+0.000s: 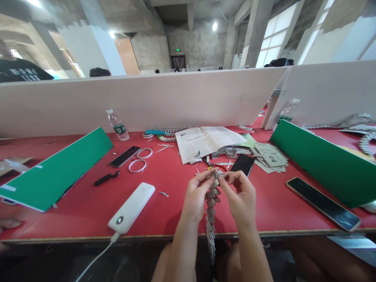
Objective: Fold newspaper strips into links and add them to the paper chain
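A chain of folded paper links (210,227) hangs in a zigzag from my fingers, over the table's front edge and down between my legs. My left hand (194,194) pinches its top end from the left. From the right, my right hand (240,192) grips the same end with thumb and fingers, the fingertips of both hands nearly meeting. Exactly how the top links fit together is too small to make out. Just beyond my fingers are a dark phone (243,163) and a tool with red and yellow handles, partly hidden.
On the red table (170,219) lie a white power bank (132,208) with a cable, white rings (137,165), a black tool (107,178), a newspaper (205,141) and printed paper pieces (270,156). Green boards (64,168) flank me. Another person's hand (10,223) rests far left.
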Demonstrator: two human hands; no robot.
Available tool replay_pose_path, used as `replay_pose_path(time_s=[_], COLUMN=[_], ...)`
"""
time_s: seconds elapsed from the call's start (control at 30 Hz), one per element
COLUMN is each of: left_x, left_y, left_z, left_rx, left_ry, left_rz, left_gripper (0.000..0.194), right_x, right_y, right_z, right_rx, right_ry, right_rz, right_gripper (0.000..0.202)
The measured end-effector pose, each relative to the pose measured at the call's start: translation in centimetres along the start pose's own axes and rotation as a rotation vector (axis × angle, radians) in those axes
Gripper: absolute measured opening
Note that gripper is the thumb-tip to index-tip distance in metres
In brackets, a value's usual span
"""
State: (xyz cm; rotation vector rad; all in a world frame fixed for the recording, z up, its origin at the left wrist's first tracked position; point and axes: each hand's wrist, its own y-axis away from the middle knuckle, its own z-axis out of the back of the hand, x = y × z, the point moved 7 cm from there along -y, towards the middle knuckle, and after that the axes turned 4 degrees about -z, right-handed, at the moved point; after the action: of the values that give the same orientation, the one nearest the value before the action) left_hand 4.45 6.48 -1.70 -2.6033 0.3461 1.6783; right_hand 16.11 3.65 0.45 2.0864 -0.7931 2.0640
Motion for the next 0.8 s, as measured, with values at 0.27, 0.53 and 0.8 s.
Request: replay_pose_path(time_s=[0.27,0.53,0.8], left_x=[-0.2,-0.6,-2.1], left_y=[0.1,0.2,0.4], left_z=[-0.3,0.0,0.1], left_rx=[0.028,0.034,0.027], left_ry=[-0.124,-0.375,-0.558], left_rz=[-0.046,-0.138,-0.328], left_gripper=[0.037,0.033,0.026], right_x=[-0.3,-1.7,-2.2], right_y=[-0.2,-0.7,-0.6], right_z=[0.5,1.2,0.4], right_rx=[-0.015,0.098,0.1], right_ry=[0.001,0.09,-0.003], right_rz=[-0.034,-0.144,-0.149], right_gripper=[0.028,0.031,0.028])
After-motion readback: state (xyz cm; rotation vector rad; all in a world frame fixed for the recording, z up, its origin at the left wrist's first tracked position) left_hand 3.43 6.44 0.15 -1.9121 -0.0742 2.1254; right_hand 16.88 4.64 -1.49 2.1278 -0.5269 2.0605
